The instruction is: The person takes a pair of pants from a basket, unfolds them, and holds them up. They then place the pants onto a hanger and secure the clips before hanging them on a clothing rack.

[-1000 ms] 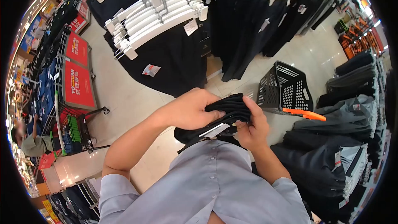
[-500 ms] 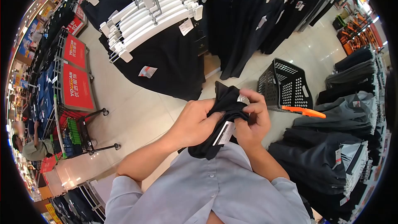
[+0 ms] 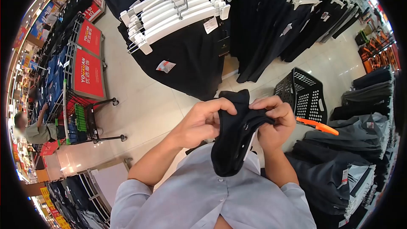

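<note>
1. My left hand (image 3: pixel 199 124) is closed in a pinch on the upper left edge of the folded black fabric garment (image 3: pixel 232 138); thumb and fingertips meet on the cloth.
2. My right hand (image 3: pixel 275 126) is curled shut over the garment's upper right edge, fingers wrapped across the top fold.
3. The garment hangs between both hands in front of my chest, above my pale grey shirt (image 3: pixel 220 199). Its lower end droops free in a rounded fold, and a white tag edge (image 3: pixel 250 144) shows on its right side.
4. Handling judgement: the cloth looks soft, limp and light. It sags wherever it is unsupported, so it should be gripped at the top hem or along a fold, not mid-panel. It does not look fragile or slippery.
5. Container: a black perforated plastic basket (image 3: pixel 302 95) with an orange handle (image 3: pixel 317 126) sits on the glossy tiled floor (image 3: pixel 140 101) to my right. Its inside looks bare, though part is hidden.
6. Surroundings: dark trousers on white plastic hangers (image 3: pixel 174 17) hang ahead; stacked folded grey and black garments (image 3: pixel 352 144) lie at right; a red wire cart (image 3: pixel 80 123) stands at left, with another person (image 3: pixel 34 129) beyond.
</note>
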The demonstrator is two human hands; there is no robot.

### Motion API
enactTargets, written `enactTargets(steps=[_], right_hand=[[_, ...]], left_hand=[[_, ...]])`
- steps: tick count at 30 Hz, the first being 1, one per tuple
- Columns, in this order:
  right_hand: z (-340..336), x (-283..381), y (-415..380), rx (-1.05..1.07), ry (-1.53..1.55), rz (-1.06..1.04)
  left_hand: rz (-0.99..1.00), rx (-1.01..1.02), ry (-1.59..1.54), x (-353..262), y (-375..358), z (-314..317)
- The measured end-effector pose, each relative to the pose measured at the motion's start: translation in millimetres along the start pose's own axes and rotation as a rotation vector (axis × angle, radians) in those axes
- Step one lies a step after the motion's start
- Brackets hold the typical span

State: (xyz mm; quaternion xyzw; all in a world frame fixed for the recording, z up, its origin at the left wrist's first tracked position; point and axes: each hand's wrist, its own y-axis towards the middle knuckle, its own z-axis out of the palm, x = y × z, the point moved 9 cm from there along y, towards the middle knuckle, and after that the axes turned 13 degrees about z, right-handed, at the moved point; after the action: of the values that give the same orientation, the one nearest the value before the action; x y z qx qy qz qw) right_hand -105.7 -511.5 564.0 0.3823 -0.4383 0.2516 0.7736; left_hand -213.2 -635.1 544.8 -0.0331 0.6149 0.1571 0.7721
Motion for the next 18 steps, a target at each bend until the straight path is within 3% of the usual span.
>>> enactTargets(steps=[4, 8, 11, 14, 18], right_hand=[[-38, 21, 14, -0.135, -0.047, -0.023], [-84, 27, 24, -0.261, -0.077, -0.035], [-110, 20, 33, -0.310, -0.029, 0.014], [-120, 0, 48, -0.289, -0.062, 0.100], [-135, -40, 78, -0.272, 0.051, 0.270]], left_hand=[[0.186, -0.073, 0.385, -35, -3, -20], [0.154, -0.305, 1.100, -68, -10, -45], [-0.098, -0.495, 1.324, -84, -18, -60], [-0.225, -0.513, 1.610, -93, -16, -49], [0.117, -0.355, 1.724, -95, 1, -22]])
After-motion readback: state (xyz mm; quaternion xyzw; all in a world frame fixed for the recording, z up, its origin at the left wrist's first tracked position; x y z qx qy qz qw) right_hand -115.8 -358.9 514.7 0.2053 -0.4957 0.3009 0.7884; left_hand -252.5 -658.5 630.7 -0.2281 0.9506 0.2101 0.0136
